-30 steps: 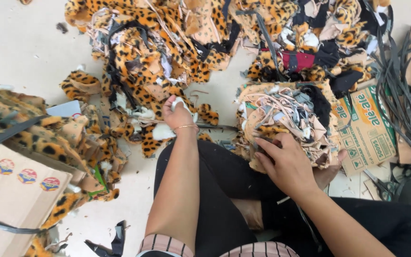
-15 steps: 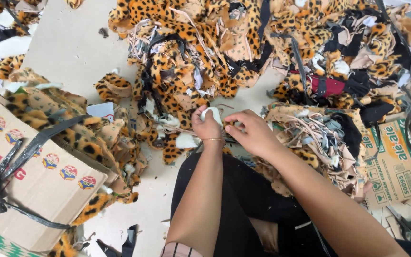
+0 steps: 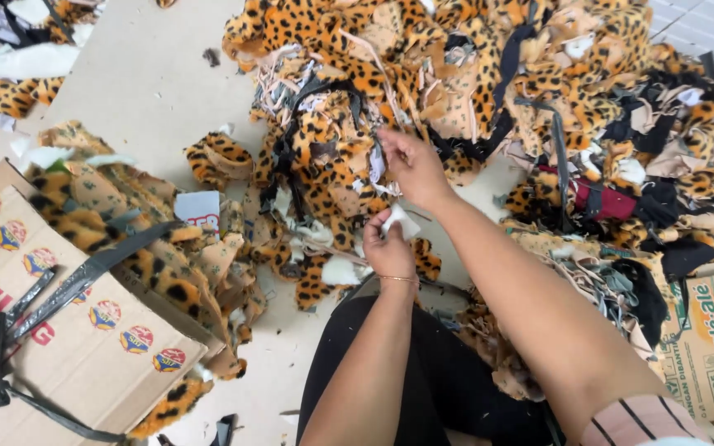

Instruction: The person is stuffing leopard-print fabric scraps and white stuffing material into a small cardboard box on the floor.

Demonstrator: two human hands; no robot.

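Sprawling across the floor beyond both hands is a great heap of leopard-print plush fabric offcuts (image 3: pixel 489 99), orange and black mixed with beige backing and black strips, and it looks barely dented; most of the sorting, by my reckoning, is left to do. Off to the left of the left hand sits a brown cardboard box tied with black plastic strapping (image 3: pixel 68 347), with a smaller mound of leopard-print scraps (image 3: pixel 126 223) spilling over its top edge, which I take to be the part already gone through. To the right of the right arm lies a second pile of pale, stringy trimmings (image 3: pixel 597 281) beside another printed cardboard carton (image 3: pixel 708 355).

The right hand (image 3: pixel 413 165) reaches forward into the near edge of the big heap, fingers pinched together on what seems a thin strand or scrap; exactly what it grips is too small to tell. The left hand (image 3: pixel 388 248), nearer the lap and wearing a thin bracelet, is closed around a small white piece of cloth (image 3: pixel 398 221), held up just below the right hand.
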